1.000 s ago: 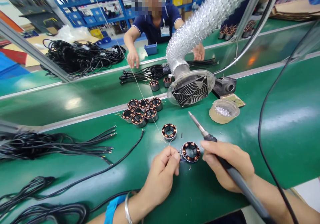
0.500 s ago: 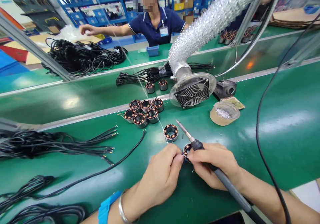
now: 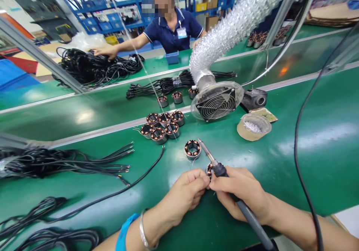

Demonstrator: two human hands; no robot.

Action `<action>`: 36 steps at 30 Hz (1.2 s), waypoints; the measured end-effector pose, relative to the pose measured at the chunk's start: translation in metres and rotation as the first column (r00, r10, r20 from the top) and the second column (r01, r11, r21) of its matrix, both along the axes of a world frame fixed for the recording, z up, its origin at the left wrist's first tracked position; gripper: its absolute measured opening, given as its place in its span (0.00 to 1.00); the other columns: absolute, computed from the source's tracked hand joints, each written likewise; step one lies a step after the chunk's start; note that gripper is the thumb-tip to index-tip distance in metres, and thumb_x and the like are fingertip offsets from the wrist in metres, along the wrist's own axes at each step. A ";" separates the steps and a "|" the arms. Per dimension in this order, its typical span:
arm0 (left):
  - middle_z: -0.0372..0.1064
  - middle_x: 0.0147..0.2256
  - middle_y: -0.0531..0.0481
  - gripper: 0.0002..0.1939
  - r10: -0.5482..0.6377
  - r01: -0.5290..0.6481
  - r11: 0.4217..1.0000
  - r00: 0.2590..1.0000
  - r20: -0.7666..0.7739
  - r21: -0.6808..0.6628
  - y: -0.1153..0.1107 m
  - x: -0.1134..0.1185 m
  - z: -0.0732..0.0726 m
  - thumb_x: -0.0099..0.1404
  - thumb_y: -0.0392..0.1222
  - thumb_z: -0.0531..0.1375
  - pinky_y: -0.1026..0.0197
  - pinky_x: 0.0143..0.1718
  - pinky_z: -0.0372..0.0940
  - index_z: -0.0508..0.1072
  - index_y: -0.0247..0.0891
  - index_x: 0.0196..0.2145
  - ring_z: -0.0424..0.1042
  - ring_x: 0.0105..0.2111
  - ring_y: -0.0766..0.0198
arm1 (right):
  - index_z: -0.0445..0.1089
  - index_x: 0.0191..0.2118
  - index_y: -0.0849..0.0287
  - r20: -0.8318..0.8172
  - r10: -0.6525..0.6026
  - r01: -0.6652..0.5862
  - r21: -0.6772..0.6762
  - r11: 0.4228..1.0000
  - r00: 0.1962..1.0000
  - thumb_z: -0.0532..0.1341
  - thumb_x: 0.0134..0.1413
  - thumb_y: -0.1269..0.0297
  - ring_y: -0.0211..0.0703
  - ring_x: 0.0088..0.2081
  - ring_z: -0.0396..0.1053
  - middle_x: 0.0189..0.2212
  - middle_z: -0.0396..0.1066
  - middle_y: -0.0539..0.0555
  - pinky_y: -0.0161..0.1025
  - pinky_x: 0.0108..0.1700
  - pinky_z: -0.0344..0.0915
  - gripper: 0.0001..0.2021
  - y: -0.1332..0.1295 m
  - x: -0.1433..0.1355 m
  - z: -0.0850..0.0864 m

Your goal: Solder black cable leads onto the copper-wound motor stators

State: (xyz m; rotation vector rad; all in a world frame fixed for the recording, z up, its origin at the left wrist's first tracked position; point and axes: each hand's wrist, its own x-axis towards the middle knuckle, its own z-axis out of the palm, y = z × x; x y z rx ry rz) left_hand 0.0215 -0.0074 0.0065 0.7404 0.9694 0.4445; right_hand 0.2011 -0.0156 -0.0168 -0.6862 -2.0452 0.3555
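In my right hand (image 3: 245,193) is a soldering iron (image 3: 221,170), its metal tip angled up and left. The fingertips of that hand also reach a small copper-wound motor stator (image 3: 209,169), mostly hidden behind my fingers and the iron. My left hand (image 3: 179,195) is closed in a pinch at the stator's near left edge; whether it grips the ring or one of its thin wires is unclear. Just beyond, a second stator (image 3: 192,149) lies flat on the green bench with thin leads towards me. Several more stators (image 3: 158,135) sit clustered farther back to the left.
A fan hood (image 3: 217,104) on a silver duct (image 3: 238,27) stands behind. Right of it are a round tub (image 3: 254,127) and an iron holder (image 3: 254,99). Black cables (image 3: 70,165) lie left. A dark cord (image 3: 297,146) hangs right. Across the bench is a co-worker (image 3: 175,30).
My hands have shifted slightly, the left turning so its fingers show more while still pinching at the stator. The co-worker's hand has come down onto the black cable pile.
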 end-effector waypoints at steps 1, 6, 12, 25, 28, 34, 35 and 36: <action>0.43 0.14 0.67 0.22 0.031 -0.031 0.999 1.000 0.003 0.017 -0.001 0.001 0.000 0.54 0.59 0.64 0.67 0.14 0.33 0.59 0.41 0.25 0.35 0.14 0.75 | 0.66 0.45 0.58 -0.002 -0.012 0.012 0.001 1.000 1.000 0.56 0.55 0.82 0.37 0.27 0.67 0.29 0.70 0.53 0.33 0.29 0.66 0.15 0.000 0.000 0.000; 0.43 0.13 0.67 0.26 0.166 -0.159 0.977 0.985 -0.040 0.145 -0.007 0.001 -0.004 0.53 0.63 0.66 0.69 0.15 0.35 0.58 0.41 0.24 0.37 0.14 0.76 | 0.66 0.46 0.59 -0.074 -0.056 0.052 -0.057 0.997 0.996 0.58 0.52 0.77 0.37 0.24 0.67 0.28 0.71 0.51 0.35 0.28 0.66 0.14 -0.002 0.003 0.004; 0.43 0.13 0.67 0.28 0.227 -0.213 0.961 0.972 -0.061 0.174 -0.007 0.003 -0.008 0.52 0.65 0.65 0.70 0.15 0.36 0.58 0.40 0.24 0.38 0.14 0.76 | 0.66 0.43 0.57 -0.111 -0.092 0.084 -0.080 0.993 0.989 0.59 0.54 0.77 0.36 0.25 0.71 0.28 0.73 0.48 0.33 0.30 0.67 0.11 -0.001 -0.003 0.004; 0.43 0.14 0.67 0.26 0.301 -0.269 0.940 0.943 -0.140 0.208 -0.014 0.010 -0.008 0.54 0.64 0.63 0.70 0.16 0.37 0.59 0.40 0.25 0.38 0.15 0.76 | 0.68 0.45 0.59 -0.082 -0.106 0.110 0.035 0.993 0.991 0.57 0.56 0.80 0.37 0.26 0.71 0.30 0.74 0.52 0.34 0.30 0.69 0.13 0.004 0.004 0.000; 0.43 0.14 0.66 0.25 0.306 -0.264 0.935 0.938 -0.164 0.237 -0.013 0.009 -0.009 0.55 0.63 0.63 0.69 0.16 0.37 0.59 0.40 0.24 0.38 0.15 0.76 | 0.68 0.48 0.59 -0.102 -0.099 0.104 0.037 0.994 0.990 0.56 0.56 0.81 0.36 0.25 0.69 0.29 0.73 0.52 0.34 0.29 0.68 0.16 0.001 0.008 0.005; 0.41 0.14 0.66 0.21 0.278 -0.210 0.933 0.937 -0.212 0.294 -0.013 0.007 -0.014 0.59 0.59 0.61 0.67 0.17 0.37 0.59 0.40 0.24 0.38 0.14 0.75 | 0.71 0.51 0.61 -0.170 -0.101 0.093 -0.052 0.994 0.980 0.57 0.56 0.72 0.40 0.28 0.68 0.29 0.70 0.54 0.36 0.28 0.67 0.17 -0.005 0.023 0.031; 0.40 0.14 0.66 0.21 0.278 -0.207 0.930 0.936 -0.217 0.303 -0.013 0.007 -0.014 0.60 0.58 0.60 0.67 0.17 0.37 0.59 0.40 0.25 0.38 0.14 0.74 | 0.73 0.49 0.61 -0.184 -0.103 0.089 -0.082 0.993 0.978 0.57 0.55 0.72 0.40 0.26 0.67 0.27 0.69 0.54 0.37 0.26 0.66 0.16 -0.007 0.026 0.035; 0.41 0.14 0.66 0.20 0.281 -0.205 0.928 0.934 -0.220 0.311 -0.013 0.007 -0.015 0.60 0.57 0.60 0.66 0.17 0.37 0.59 0.40 0.25 0.39 0.14 0.74 | 0.73 0.47 0.60 -0.202 -0.102 0.080 -0.117 0.990 0.974 0.56 0.54 0.71 0.40 0.24 0.65 0.25 0.69 0.53 0.37 0.25 0.64 0.15 -0.008 0.028 0.038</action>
